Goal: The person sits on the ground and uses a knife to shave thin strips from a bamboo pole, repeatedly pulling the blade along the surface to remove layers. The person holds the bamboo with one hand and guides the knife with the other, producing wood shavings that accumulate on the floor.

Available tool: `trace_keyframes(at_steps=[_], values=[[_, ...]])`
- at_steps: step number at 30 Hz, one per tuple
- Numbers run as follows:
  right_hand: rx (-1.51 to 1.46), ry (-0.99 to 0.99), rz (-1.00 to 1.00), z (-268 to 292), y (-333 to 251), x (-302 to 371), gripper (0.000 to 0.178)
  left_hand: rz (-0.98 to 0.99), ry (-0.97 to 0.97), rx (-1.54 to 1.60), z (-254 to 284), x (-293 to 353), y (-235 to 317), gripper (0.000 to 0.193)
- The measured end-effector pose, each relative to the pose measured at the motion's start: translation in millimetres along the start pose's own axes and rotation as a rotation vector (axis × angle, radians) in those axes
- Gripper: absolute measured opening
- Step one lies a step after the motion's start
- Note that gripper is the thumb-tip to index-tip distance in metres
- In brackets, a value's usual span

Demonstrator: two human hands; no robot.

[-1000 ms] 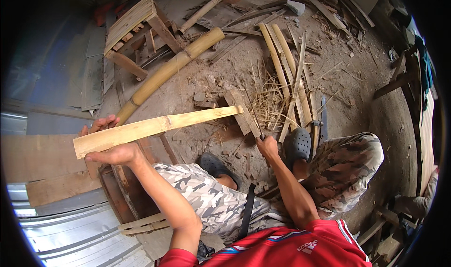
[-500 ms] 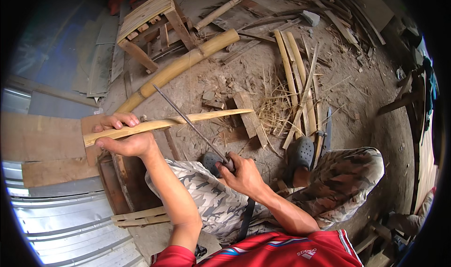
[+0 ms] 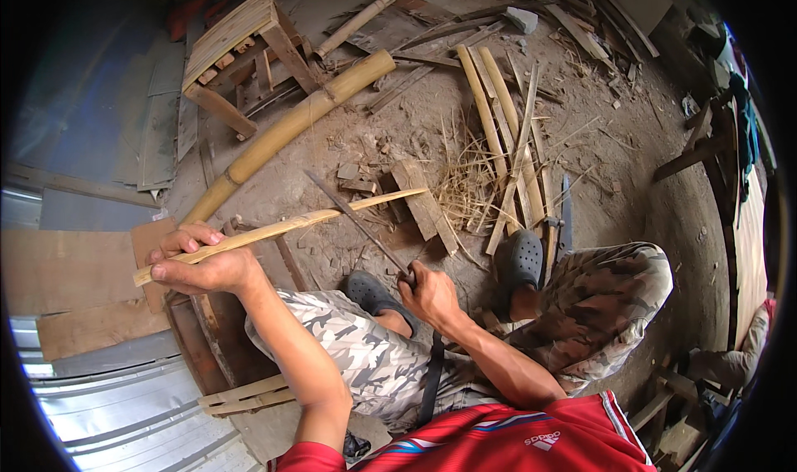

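Note:
My left hand [image 3: 203, 266] is closed around the thick near end of a split bamboo strip [image 3: 270, 229]. The strip reaches out to the right and narrows to a thin tip above a wooden block [image 3: 422, 202] on the ground. In my right hand [image 3: 436, 298], closed on its handle, is a long knife [image 3: 357, 221] with a narrow dark blade. That blade slants up and to the left, crossing the strip toward its thin end; whether the edge touches the bamboo, I cannot tell.
A thick bamboo pole [image 3: 286, 132] lies at the left beside a slatted wooden bench [image 3: 228, 40]. Bamboo strips [image 3: 481, 111] and pale shavings [image 3: 465, 185] cover the ground ahead. Near my right shoe, a flat dark blade [image 3: 566, 215] lies. Corrugated metal sheet [image 3: 124, 405] is at lower left.
The strip's thick end has dropped slightly, so the strip now tilts more. The knife has turned, showing more of its flat side, and still crosses near the thin end. The whole view has shifted.

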State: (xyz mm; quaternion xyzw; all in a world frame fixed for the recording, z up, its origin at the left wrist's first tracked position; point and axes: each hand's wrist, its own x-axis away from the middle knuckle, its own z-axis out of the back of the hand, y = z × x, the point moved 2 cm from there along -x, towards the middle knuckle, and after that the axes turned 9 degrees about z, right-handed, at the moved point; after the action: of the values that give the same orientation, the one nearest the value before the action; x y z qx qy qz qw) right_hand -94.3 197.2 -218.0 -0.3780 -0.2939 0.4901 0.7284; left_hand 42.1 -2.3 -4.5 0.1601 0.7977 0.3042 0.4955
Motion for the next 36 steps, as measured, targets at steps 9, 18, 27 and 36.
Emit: trace_keyframes(at_steps=[9,18,27,36], values=[[-0.11,0.021,-0.111,-18.2,22.9,-4.8,0.024,-0.012,0.022,-0.007,-4.8,0.3,-1.5,0.052],[0.047,-0.068,-0.607,-40.7,196.9,-1.6,0.043,0.03,-0.028,0.001,-19.5,-1.7,3.3,0.052],[-0.581,0.323,-0.596,-2.7,130.6,-47.3,0.041,0.2,0.038,0.338,18.0,-22.1,-26.0,0.059],[-0.666,0.475,-0.305,139.3,47.6,-135.8,0.039,0.631,0.311,0.379,14.1,-0.7,-37.1,0.071]])
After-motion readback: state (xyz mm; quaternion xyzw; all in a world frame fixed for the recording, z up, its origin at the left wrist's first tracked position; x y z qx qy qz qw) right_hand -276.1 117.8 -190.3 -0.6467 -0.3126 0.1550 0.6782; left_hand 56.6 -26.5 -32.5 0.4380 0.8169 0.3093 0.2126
